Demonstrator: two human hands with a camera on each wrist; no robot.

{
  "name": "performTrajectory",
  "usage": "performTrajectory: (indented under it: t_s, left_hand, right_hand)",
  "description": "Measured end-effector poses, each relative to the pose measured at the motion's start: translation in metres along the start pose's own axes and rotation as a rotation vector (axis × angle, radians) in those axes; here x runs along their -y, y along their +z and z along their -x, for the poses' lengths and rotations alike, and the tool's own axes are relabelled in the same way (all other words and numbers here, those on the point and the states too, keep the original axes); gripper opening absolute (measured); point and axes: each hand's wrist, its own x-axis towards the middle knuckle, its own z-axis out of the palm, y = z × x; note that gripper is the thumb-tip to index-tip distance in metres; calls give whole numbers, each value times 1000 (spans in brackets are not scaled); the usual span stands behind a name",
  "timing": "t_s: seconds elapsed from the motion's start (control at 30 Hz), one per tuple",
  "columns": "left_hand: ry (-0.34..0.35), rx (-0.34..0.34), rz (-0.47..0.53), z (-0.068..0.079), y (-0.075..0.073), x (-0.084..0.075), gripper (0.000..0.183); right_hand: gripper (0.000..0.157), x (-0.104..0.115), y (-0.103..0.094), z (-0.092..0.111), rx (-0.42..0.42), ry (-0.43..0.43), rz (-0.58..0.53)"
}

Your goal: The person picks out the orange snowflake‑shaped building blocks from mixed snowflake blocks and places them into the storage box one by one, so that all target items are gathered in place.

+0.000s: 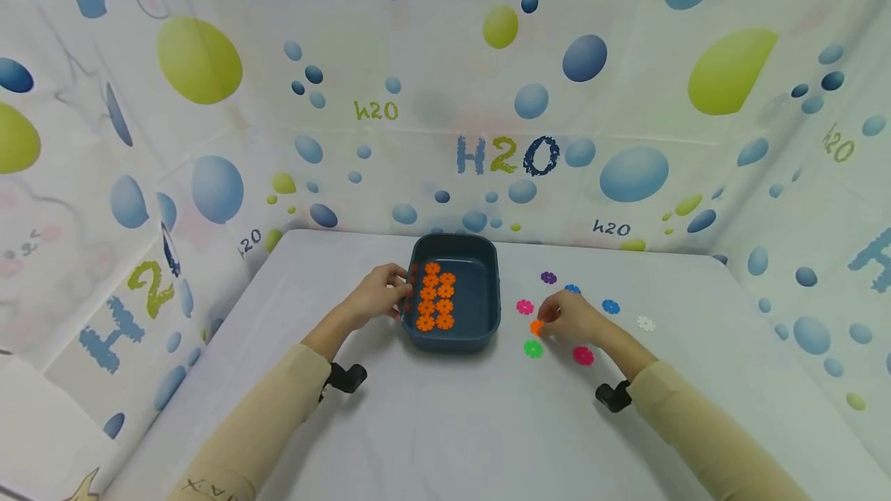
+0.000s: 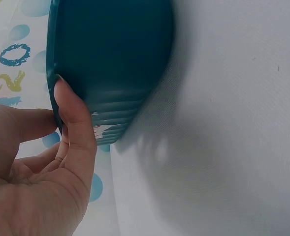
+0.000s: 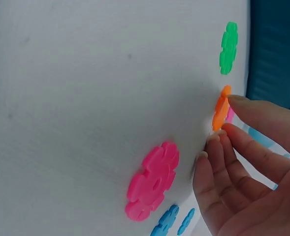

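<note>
My left hand (image 1: pixel 378 294) grips the left rim of a dark blue plastic basin (image 1: pixel 476 292); in the left wrist view the thumb and fingers (image 2: pixel 78 120) lie on either side of that rim. Two columns of orange flower-shaped discs (image 1: pixel 427 294) lie along the basin's left side. To the right of the basin, my right hand (image 1: pixel 572 321) pinches another orange flower-shaped disc (image 3: pixel 221 109) by its edges, between thumb and index finger, close over the white cloth. The other fingers of that hand curl in beside the disc.
Around the right hand lie a green disc (image 1: pixel 533 349), a red-pink disc (image 1: pixel 583 356), a pink disc (image 1: pixel 525 306), a purple disc (image 1: pixel 548 277), a blue disc (image 1: pixel 610 306) and a white disc (image 1: pixel 646 323). Another blue disc (image 1: pixel 572 287) sits partly behind the hand. A printed curtain (image 1: pixel 445 60) encloses the table.
</note>
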Motion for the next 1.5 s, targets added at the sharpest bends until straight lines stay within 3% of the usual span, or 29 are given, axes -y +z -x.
performTrajectory:
  t_s: [1.1,1.4,1.5]
  left_hand:
    - [-4,2,11,1,0,0,35]
    - [-8,4,9,1,0,-2,35]
    - [-10,5,5,1,1,-2,36]
  right_hand:
    - [21,-3,-1,-3,30,-21,42]
    - [7,-8,-8,1,10,-82,-1]
    - [8,-11,-9,2,18,-51,-43]
